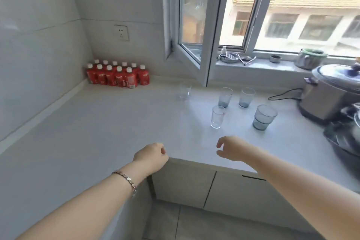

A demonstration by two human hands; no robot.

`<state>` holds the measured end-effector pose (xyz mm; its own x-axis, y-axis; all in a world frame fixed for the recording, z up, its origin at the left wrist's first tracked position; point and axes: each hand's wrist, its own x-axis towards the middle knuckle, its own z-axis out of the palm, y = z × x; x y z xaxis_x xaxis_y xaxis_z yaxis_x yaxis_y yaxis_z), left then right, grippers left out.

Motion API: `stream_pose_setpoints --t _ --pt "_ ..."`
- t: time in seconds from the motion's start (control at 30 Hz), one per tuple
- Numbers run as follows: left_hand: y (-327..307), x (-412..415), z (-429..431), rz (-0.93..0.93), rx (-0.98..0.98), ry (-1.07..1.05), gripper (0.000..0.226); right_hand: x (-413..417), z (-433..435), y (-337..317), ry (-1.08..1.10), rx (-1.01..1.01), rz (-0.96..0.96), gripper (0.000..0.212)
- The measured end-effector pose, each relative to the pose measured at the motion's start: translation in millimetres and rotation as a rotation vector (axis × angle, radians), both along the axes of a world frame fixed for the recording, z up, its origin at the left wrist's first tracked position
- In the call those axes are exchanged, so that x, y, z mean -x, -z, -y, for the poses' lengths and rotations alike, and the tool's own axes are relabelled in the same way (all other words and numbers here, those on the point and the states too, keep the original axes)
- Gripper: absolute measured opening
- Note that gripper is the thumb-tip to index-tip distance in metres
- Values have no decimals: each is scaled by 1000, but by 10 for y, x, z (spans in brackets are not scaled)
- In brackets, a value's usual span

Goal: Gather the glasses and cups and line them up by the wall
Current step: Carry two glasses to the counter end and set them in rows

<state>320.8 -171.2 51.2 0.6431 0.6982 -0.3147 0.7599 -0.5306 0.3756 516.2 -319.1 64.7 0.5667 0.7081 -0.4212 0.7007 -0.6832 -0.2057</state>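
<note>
Reaching in carelessly is the main risk, I judge: the clear glass (217, 117) stands nearest the right hand (231, 148) and is hard to see against the pale table (116, 122), so a fast approach could knock it into the two tinted tumblers (225, 97) just behind it. The wide blue cups (264, 117) look like two nested together; lifted by the upper rim, the lower one might drop free. The open window sash (194, 48) hangs over the back edge, near the small clear cup (184, 91) by the wall, and could catch a raised glass.

Every glass appears empty; the darker bases seem to be tint, not liquid. The red bottles (116, 74) in the corner are capped.

The right hand's fingers are loosely curved, thumb apart, holding nothing. The left hand (151, 155) has its fingers curled in, also holding nothing.
</note>
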Motion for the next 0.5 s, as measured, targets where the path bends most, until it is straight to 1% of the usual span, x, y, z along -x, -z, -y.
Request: stream_pose_setpoints --t 0.23,0.37,0.43,0.5 --pt "270 -1440 -419 -56 -3 203 28 -1052 43 209 226 6 -29 36" --pt "363 -2223 -594 -94 49 297 33 -1607 59 249 343 42 -45 37" --pt "395 -2568 -616 -111 63 338 38 -1826 95 275 407 50 -59 37" --pt "437 -2866 -602 -86 84 341 51 -2016 146 310 457 57 -70 37"
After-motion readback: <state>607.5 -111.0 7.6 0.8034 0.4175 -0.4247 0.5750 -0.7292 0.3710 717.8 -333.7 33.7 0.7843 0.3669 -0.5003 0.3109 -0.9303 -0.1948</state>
